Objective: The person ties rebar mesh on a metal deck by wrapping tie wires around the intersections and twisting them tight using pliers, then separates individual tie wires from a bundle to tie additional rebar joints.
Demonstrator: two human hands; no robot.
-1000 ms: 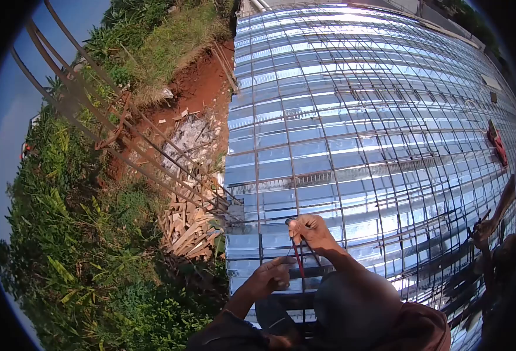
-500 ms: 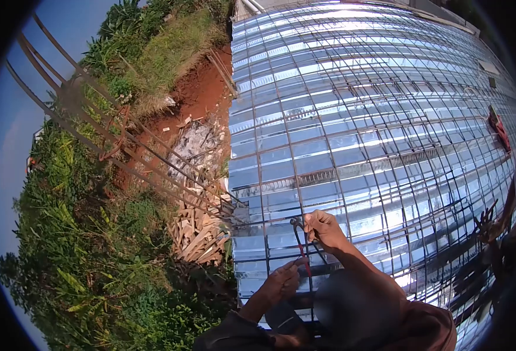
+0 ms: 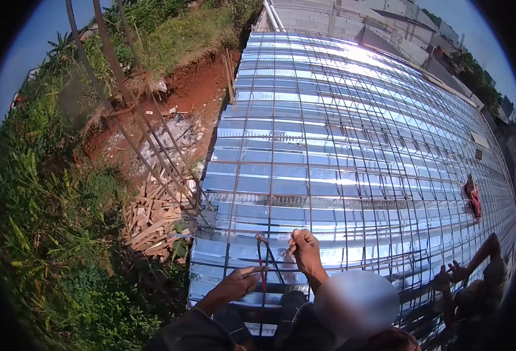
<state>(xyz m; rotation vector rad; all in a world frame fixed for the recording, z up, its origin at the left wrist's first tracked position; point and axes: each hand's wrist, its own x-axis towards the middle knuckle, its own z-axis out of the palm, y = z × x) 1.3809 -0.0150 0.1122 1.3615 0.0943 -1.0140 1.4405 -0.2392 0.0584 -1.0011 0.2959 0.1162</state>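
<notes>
A pair of pincers (image 3: 261,247), with its round head upward and its handles spread, one red and one dark, stands over the bar mesh in front of me. My left hand (image 3: 238,285) is closed, with thumb and forefinger on the red handle. To the right of the pincers' head my right hand (image 3: 306,250) is raised, its thumb and forefinger pinched together. Whatever sits in that pinch is too small to make out. Beneath both hands runs the steel rebar mesh (image 3: 307,202), laid over shiny ribbed metal decking (image 3: 243,180).
Upright rebars (image 3: 147,131) rise at the deck's left edge, beyond which lie scrap wood (image 3: 147,222) and greenery lower down. Another person's hands (image 3: 452,274) are at the right. A red cloth-like item (image 3: 473,198) lies on the mesh. A blurred patch covers part of my right side.
The view has turned to the right. My right hand has moved from beside the pincers' head to a little further right of it. My left hand stays at the red handle.
</notes>
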